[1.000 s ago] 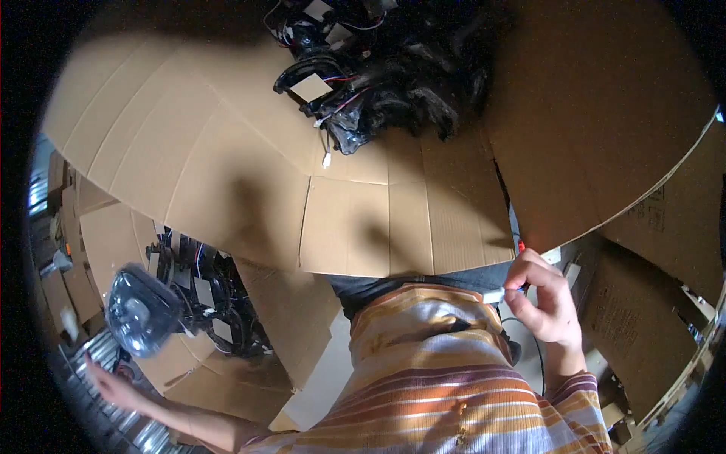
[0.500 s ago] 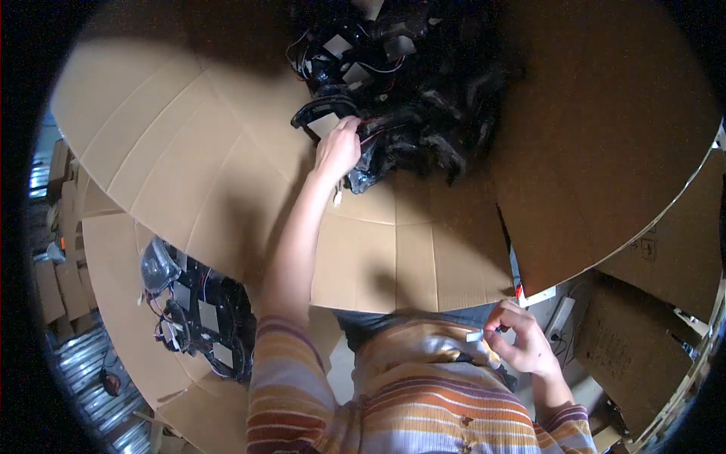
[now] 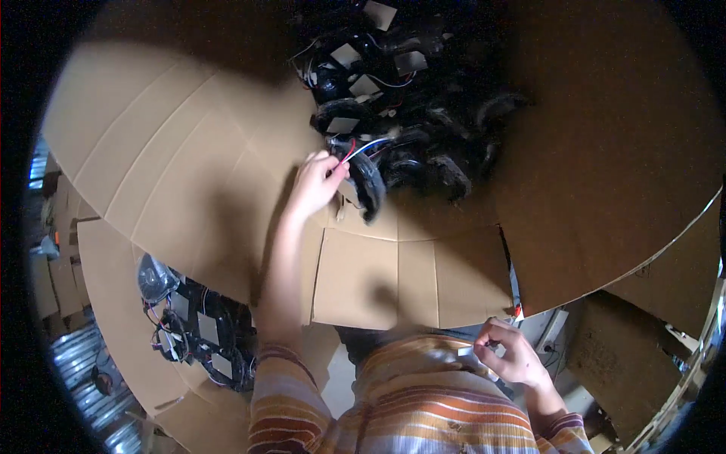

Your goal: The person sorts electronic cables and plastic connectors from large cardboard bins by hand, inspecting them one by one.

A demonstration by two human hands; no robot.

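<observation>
My left hand [image 3: 314, 181] is closed, pinching red, white and blue wires [image 3: 361, 148] at the near side of a heap of dark parts. Just right of its fingers, a glossy black curved part [image 3: 370, 193] hangs or stands tilted, partly against the heap; its join to the wires is hard to make out. Close to my striped shirt, my right hand [image 3: 514, 356] is closed in a pinch. A small whitish piece [image 3: 463, 351] sticks out from its fingertips; what kind it is does not show.
All round the heap of black parts [image 3: 446, 166] rise the walls of a big cardboard box [image 3: 189, 151]. Lower left stands another carton [image 3: 113, 303] with similar wired parts [image 3: 208, 329]. A blade-like strip with a red end [image 3: 516, 303] sits at the box's near right edge.
My left hand has drawn back toward me and slightly left, pulling wires and a black curved part from the heap. My right hand has shifted slightly left and down, still pinching the whitish piece.
</observation>
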